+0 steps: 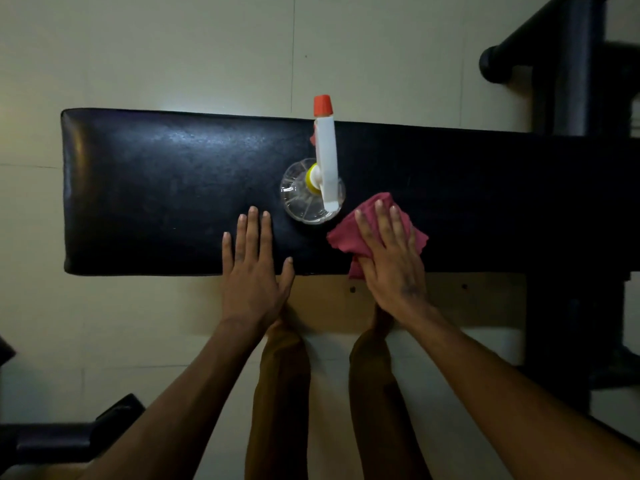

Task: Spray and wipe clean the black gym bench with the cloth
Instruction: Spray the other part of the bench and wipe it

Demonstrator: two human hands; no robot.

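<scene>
Black gym bench [166, 188]: padded, long axis running left to right, left end free. Spray bottle [317, 188]: clear, upright mid-bench, white trigger head pointing far, orange nozzle past far edge. Cloth [374, 216]: pink, crumpled, near edge, right of bottle. Right hand [391, 258]: flat, fingers spread, pressing cloth. Left hand [254, 268]: flat, fingers apart, on bare pad.

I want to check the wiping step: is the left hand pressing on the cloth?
No, the left hand lies flat on the bare bench, while the right hand presses the cloth.
</scene>
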